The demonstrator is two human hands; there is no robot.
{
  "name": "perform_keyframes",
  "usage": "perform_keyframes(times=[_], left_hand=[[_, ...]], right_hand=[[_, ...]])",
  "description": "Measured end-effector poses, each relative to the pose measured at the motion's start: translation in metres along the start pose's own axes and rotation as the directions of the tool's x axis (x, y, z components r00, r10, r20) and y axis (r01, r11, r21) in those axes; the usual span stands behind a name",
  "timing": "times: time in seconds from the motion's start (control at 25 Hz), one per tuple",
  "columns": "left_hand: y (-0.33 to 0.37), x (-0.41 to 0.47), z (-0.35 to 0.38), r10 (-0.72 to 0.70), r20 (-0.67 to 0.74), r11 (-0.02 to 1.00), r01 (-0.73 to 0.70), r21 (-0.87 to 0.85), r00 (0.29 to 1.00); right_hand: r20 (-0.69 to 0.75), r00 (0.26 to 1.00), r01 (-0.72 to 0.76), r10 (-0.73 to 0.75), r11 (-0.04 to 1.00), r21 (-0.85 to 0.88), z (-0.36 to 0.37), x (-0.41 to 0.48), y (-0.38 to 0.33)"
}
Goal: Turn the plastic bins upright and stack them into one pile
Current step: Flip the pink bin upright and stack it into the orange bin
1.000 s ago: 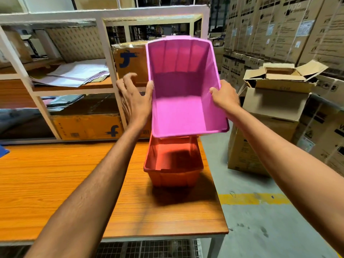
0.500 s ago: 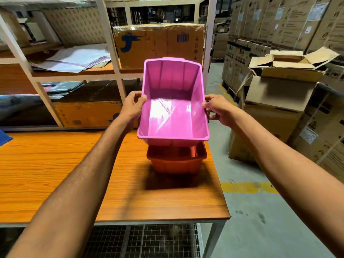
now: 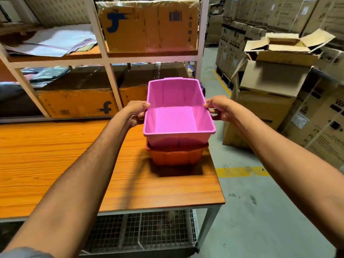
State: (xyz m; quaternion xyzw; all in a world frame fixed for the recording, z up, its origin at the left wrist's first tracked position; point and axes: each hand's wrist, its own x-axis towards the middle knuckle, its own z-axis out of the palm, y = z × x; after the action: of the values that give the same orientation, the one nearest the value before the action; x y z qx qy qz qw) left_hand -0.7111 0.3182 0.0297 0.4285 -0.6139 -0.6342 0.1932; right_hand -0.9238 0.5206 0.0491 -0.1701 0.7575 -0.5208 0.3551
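A pink plastic bin [image 3: 176,118] sits upright, nested into the top of an orange bin [image 3: 175,156] that stands near the right end of the wooden table [image 3: 55,164]. My left hand [image 3: 136,112] grips the pink bin's left rim. On the opposite side my right hand [image 3: 217,108] grips the right rim. Only the orange bin's rim and lower walls show below the pink one. Both bins open upward and are empty.
A white metal shelf rack [image 3: 109,58] with cardboard boxes [image 3: 149,27] and papers stands just behind the table. Open and stacked cartons [image 3: 270,86] crowd the floor to the right. A yellow floor line [image 3: 242,171] runs beside the table's right edge.
The pink bin, held tilted and high above the orange one a second ago, has been levelled and lowered into the orange bin. Both hands stayed on its sides.
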Motion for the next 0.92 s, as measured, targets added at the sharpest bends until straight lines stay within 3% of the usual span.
perform_keyframes(times=[0.32,0.68,0.92], left_hand=[[-0.004,0.011,0.016,-0.024,-0.093,1.0,0.023,-0.006,0.995],[-0.012,0.028,0.037,-0.023,-0.149,0.999,0.028,0.036,0.989],[-0.013,0.036,0.032,-0.082,-0.143,0.995,0.09,0.051,0.986]], right_hand=[[-0.037,0.995,-0.092,0.093,0.996,0.017,0.006,0.009,0.013],[-0.153,0.984,-0.082,0.088,0.996,0.046,0.009,0.023,0.018],[-0.125,0.986,-0.105,0.111,0.993,0.055,0.001,0.028,0.019]])
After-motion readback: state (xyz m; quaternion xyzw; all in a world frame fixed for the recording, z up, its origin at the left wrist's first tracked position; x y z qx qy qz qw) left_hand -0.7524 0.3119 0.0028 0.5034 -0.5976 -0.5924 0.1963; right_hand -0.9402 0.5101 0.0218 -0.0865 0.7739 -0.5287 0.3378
